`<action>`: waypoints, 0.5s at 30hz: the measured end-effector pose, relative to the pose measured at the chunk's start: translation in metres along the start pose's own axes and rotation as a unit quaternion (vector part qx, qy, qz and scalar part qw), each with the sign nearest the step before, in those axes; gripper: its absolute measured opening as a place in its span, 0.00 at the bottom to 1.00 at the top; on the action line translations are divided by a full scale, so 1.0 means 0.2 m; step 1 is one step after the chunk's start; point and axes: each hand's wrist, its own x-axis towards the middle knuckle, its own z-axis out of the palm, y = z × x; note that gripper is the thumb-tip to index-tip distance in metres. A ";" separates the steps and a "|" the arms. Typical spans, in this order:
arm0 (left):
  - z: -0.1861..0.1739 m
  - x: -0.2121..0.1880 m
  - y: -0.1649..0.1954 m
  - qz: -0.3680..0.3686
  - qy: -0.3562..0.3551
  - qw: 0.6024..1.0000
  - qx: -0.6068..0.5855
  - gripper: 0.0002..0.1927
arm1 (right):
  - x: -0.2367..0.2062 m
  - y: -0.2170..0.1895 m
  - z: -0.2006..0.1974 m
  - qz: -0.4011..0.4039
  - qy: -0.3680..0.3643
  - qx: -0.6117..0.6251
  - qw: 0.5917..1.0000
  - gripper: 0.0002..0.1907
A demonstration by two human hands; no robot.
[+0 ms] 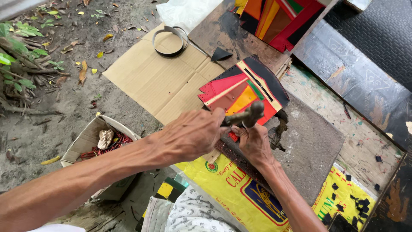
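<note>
Clenched round a hammer (246,117), my left hand (193,135) holds its head over the patchwork leather piece (240,88) at frame centre. Right hand (255,141) pinches the piece's lower edge, I judge to pin it flat on the worn board (309,141).

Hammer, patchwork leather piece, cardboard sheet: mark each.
hammer (253,112), head view, on its metal head
patchwork leather piece (240,86), head view, on the red and orange panels
cardboard sheet (159,81), head view, on its bare middle
</note>
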 end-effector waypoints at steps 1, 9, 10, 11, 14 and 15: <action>0.00 -0.01 0.00 0.003 -0.011 1.000 0.016 0.14 | 0.00 0.01 0.01 0.035 -0.006 -0.023 0.999 0.04; 0.05 -0.02 -0.03 0.051 0.055 0.995 -0.069 0.11 | -0.01 0.04 0.02 -0.064 0.015 0.007 0.998 0.02; 0.05 -0.01 -0.04 0.009 0.002 1.000 -0.030 0.11 | -0.01 0.03 0.03 -0.062 0.015 0.030 0.998 0.03; 0.04 -0.01 -0.05 0.012 -0.001 1.000 0.001 0.10 | -0.01 0.01 0.03 -0.073 0.024 0.030 0.997 0.03; -0.01 -0.02 -0.05 0.034 0.017 0.999 0.030 0.11 | -0.01 -0.03 0.02 -0.091 0.037 0.030 0.995 0.04; -0.03 -0.04 -0.03 0.048 0.043 0.998 -0.009 0.13 | -0.02 -0.05 0.01 -0.085 0.027 0.028 0.996 0.04</action>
